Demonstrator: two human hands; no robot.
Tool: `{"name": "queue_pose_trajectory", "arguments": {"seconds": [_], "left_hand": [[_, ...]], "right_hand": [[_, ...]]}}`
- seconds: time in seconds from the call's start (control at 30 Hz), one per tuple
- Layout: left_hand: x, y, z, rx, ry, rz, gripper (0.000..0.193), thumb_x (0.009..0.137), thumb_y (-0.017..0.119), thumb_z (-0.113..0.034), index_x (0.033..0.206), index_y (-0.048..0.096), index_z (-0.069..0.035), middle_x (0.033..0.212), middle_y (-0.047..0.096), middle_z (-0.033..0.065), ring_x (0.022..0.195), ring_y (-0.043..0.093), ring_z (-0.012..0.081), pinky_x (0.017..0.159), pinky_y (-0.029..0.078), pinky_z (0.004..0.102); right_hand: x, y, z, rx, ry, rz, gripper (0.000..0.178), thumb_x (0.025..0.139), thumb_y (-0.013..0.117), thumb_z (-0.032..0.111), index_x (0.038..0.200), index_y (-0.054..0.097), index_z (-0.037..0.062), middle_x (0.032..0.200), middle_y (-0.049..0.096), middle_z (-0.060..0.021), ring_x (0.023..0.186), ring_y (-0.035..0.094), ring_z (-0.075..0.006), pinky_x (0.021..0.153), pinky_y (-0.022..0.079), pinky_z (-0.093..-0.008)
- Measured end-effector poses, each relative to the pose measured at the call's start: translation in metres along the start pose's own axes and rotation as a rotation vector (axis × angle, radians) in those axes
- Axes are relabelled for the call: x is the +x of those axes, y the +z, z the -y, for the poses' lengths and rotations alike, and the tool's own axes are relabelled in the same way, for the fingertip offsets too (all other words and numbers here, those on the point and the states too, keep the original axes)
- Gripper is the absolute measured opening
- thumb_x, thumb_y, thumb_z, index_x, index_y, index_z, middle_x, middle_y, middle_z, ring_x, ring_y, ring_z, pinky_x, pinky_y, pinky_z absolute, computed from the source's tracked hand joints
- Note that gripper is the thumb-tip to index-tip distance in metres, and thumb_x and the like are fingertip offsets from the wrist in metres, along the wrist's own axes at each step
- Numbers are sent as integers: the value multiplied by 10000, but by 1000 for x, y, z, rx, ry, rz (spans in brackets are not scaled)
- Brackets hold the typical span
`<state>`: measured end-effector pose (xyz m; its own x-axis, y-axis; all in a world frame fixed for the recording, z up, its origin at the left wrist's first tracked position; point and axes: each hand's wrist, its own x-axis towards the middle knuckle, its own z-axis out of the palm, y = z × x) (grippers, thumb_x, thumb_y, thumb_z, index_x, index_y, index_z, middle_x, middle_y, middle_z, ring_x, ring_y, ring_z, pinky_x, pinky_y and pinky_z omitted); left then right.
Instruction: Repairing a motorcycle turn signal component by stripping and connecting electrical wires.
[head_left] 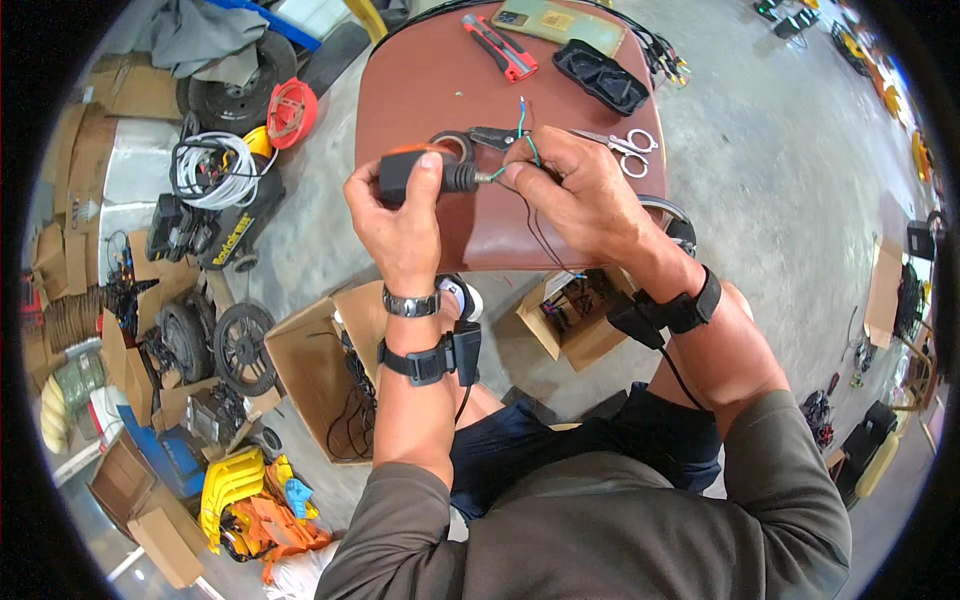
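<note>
- One brown padded seat (400,90) lies below both hands.
- Over it, a boxy black plastic housing (396,172) with a ribbed neck (460,178) sits clamped in the grip of the left hand (400,220); it looks light, rigid, best held by its flat sides.
- A thin green wire (496,174) beyond the neck, pinched by the right hand (585,190), seems soft, fragile.
</note>
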<state>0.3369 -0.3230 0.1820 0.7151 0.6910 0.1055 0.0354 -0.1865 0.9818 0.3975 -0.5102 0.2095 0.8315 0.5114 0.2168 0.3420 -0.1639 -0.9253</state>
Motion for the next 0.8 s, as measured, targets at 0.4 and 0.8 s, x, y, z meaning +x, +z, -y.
{"name": "queue_pose_trajectory", "arguments": {"seconds": [0.4,0.8], "left_hand": [[-31,0,-23,397,-56,308,421,813,800,-326,997,661,26,961,691,108,864,624,149,774,500,301],[-36,38,-10,318,823,303,217,783,738,-85,975,675,-7,985,685,118,928,638,313,846,473,418]], "right_hand": [[-3,-16,-13,162,81,-34,177,910,576,132,937,626,-36,786,671,-131,746,622,-162,689,486,-340],[-8,-23,-18,-101,-44,2,154,864,635,107,923,627,-35,718,578,-125,670,523,-128,636,458,-302]]}}
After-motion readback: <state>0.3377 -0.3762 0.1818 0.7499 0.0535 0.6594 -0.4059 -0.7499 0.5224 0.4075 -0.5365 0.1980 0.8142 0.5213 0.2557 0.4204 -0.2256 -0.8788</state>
